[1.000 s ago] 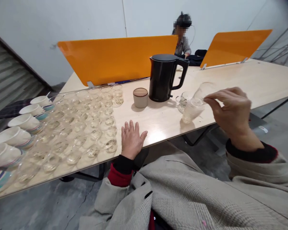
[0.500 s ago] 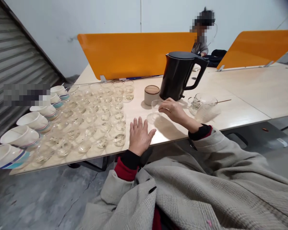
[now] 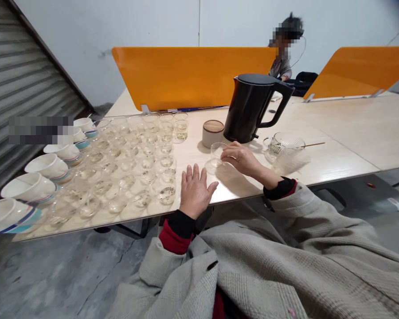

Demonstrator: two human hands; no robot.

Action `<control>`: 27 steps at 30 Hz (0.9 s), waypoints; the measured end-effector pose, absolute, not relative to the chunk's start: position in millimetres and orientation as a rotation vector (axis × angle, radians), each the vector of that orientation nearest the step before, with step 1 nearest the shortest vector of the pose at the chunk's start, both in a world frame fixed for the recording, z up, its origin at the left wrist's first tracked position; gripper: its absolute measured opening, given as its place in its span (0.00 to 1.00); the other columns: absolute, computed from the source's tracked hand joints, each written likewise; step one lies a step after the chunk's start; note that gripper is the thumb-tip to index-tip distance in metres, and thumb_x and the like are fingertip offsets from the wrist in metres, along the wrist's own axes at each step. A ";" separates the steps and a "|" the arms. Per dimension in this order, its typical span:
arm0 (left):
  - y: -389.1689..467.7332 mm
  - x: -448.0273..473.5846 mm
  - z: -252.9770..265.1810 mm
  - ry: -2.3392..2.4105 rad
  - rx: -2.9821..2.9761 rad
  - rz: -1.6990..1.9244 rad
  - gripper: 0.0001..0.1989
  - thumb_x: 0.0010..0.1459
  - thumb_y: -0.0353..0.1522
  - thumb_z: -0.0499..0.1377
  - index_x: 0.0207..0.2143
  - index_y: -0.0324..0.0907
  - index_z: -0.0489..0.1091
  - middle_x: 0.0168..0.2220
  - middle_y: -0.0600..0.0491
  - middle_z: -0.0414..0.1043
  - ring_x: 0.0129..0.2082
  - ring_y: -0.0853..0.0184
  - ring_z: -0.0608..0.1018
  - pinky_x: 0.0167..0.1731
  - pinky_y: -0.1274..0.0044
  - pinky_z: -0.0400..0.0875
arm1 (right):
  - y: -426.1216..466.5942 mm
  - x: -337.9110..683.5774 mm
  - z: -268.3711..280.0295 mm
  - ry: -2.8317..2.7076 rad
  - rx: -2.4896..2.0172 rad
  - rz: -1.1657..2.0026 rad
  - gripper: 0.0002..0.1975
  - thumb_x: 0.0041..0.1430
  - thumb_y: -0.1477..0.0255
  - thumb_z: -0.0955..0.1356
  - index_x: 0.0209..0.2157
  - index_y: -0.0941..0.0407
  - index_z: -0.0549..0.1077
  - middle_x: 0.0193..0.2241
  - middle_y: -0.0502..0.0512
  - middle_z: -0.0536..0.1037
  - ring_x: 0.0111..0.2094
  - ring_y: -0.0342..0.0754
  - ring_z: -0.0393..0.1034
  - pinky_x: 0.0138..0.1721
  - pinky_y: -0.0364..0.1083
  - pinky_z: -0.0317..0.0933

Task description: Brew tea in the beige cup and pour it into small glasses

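My right hand (image 3: 241, 158) is closed on the near-right side of a clear glass cup (image 3: 215, 151), fingers pinched at its wall. Another clear round shape shows just below the cup; I cannot tell whether it is a saucer or the cup's base. To the left, my left hand (image 3: 196, 191) lies flat near the table's front edge, fingers spread, holding nothing. Beside it stand rows of clear glass cups (image 3: 167, 194), with a little liquid and dark flecks in many. A round pale canister (image 3: 213, 137) with a wooden lid is just behind the held cup.
A black electric kettle (image 3: 248, 108) stands behind my right hand. Right of it are a ribbed glass bowl (image 3: 291, 144) with a thin stick and a glass cup. Striped white cups (image 3: 46, 166) line the table's left end. An orange divider (image 3: 196, 77) stands behind; a person sits beyond.
The view has shifted slightly, moving the scene a little right and down. The cup in my right hand looks marginally lower. My left hand stays flat on the table.
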State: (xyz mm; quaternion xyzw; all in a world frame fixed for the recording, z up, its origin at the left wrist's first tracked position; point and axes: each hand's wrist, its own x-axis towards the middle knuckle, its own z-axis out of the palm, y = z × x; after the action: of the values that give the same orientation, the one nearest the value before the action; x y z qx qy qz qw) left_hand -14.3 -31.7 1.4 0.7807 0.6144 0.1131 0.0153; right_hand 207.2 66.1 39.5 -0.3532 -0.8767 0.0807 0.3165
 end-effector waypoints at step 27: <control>-31.4 -13.6 -2.6 1.884 2.378 0.428 0.36 0.73 0.51 0.52 0.71 0.36 0.65 0.76 0.34 0.56 0.77 0.39 0.57 0.74 0.49 0.53 | 196.9 155.9 68.3 -2.236 -1.520 0.147 0.35 0.60 0.44 0.73 0.58 0.56 0.76 0.51 0.67 0.79 0.46 0.59 0.76 0.50 0.57 0.71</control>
State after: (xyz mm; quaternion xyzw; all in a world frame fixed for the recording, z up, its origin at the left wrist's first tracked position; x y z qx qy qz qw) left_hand -13.6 -31.4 -2.6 0.7755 0.6145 0.1396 0.0389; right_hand 155.9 196.9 68.3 -0.5482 -0.8064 0.0530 0.2153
